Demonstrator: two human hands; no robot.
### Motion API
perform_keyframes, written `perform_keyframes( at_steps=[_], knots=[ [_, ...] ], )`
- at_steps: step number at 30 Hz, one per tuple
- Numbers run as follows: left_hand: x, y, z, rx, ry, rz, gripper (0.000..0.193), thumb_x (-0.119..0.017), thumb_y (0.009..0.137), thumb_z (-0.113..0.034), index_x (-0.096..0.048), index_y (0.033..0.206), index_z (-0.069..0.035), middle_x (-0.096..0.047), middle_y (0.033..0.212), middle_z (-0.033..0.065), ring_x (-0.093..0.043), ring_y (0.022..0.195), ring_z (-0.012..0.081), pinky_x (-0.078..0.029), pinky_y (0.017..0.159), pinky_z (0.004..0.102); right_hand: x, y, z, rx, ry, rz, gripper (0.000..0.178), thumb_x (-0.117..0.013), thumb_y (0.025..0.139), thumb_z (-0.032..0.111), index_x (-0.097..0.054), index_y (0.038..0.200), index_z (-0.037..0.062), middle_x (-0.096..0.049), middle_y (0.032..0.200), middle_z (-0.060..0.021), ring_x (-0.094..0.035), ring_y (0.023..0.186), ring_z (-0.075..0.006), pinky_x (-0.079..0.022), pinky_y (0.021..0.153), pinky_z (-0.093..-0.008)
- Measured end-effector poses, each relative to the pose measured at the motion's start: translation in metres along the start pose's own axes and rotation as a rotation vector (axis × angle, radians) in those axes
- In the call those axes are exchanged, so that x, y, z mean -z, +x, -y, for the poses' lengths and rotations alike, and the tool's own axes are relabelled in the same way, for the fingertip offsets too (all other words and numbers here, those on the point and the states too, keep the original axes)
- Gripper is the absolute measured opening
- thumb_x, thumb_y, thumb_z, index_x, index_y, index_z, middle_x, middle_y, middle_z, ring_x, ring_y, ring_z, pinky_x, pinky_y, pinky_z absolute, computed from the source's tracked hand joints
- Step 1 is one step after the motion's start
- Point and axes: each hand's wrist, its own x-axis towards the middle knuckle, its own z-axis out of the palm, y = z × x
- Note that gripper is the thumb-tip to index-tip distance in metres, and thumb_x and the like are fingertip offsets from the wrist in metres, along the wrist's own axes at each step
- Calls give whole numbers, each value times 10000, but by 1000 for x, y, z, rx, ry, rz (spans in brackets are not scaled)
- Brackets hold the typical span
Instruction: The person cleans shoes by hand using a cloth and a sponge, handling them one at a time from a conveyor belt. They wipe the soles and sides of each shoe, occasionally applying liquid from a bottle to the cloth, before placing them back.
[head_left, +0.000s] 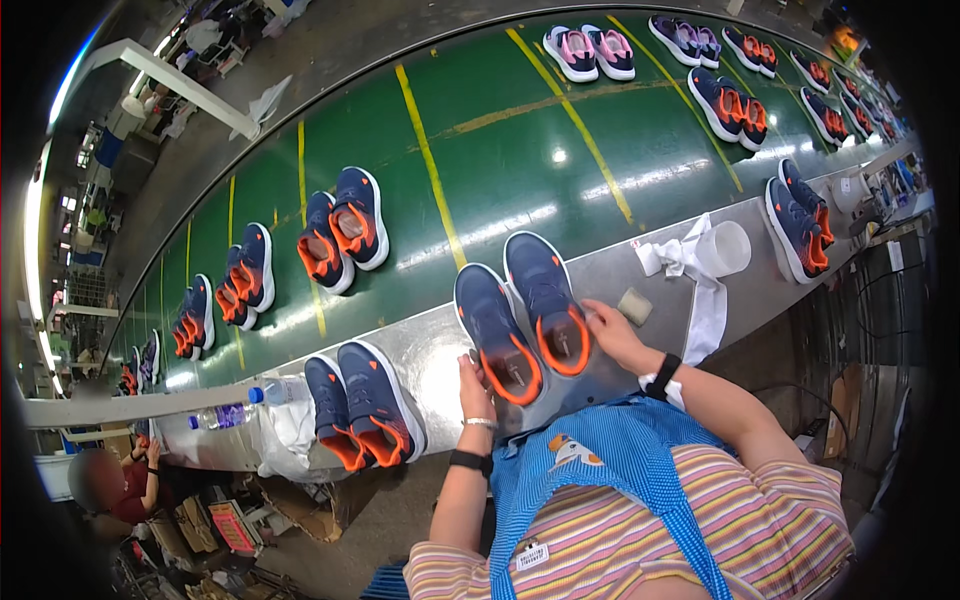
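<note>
A pair of navy sneakers with orange collars and white soles is between my hands, toes pointing away from me, above the metal ledge. My left hand [474, 388] grips the outer side of the left sneaker [487, 318] near its heel, fingers partly hidden. My right hand [616, 338] holds the right sneaker [540, 277] by its outer heel side. Left of them, a similar navy and orange pair [372, 390] rests on the ledge. Right of my right hand lie a small beige block [634, 307], a white cloth [708, 310] and a whitish round container [724, 248].
A green conveyor belt [480, 170] with yellow cross lines runs beyond the metal ledge [440, 350], carrying several shoe pairs. Another pair [796, 230] stands at the ledge's right. Plastic bottles [222, 416] and a white bag [287, 437] lie at left. Another person [125, 480] is at far left.
</note>
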Motion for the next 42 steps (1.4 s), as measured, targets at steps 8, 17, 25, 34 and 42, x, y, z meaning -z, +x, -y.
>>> perform_keyframes(
  at_steps=[8, 17, 25, 34, 42],
  knots=[
    [35, 19, 59, -119, 67, 247, 616, -369, 914, -341, -136, 1340, 38, -293, 1335, 155, -304, 1219, 203, -275, 973, 275, -32, -63, 47, 697, -1223, 508, 336, -611, 677, 211, -563, 1003, 147, -576, 833, -108, -559, 780, -250, -418, 684, -385],
    [15, 37, -81, -641, 942, 185, 543, -603, 761, -278, -446, 1182, 27, -571, 982, 218, -549, 863, 317, -416, 803, 368, 16, 48, 107, 716, -1186, 588, 315, -668, 633, 370, -611, 862, 161, -591, 702, -74, -585, 723, -268, -430, 648, -395],
    [25, 151, -227, -516, 1820, -572, 783, -737, 588, -412, -335, 1259, -418, -206, 1337, 225, -201, 1249, 385, -128, 1000, 556, 120, 199, 126, 451, -1383, 113, 465, -723, 597, 266, -552, 1017, 160, -528, 873, -116, -499, 892, -289, -384, 755, -413],
    [6, 110, -217, -780, 1787, -271, 495, -709, 578, -456, -619, 964, -159, -567, 911, 171, -542, 889, 301, -384, 802, 426, 76, 133, 130, 657, -902, -102, 434, -679, 639, 70, -521, 1043, 65, -459, 1035, -140, -449, 969, -313, -377, 828, -380],
    [17, -59, -43, -895, 1675, 158, 376, -737, 564, -293, -611, 885, -143, -479, 873, 133, -442, 879, 297, -340, 779, 417, -45, -3, 54, -47, -230, 384, 848, -730, 664, 308, -254, 1303, 16, -441, 1112, -200, -473, 1017, -276, -396, 858, -337]
  ],
)
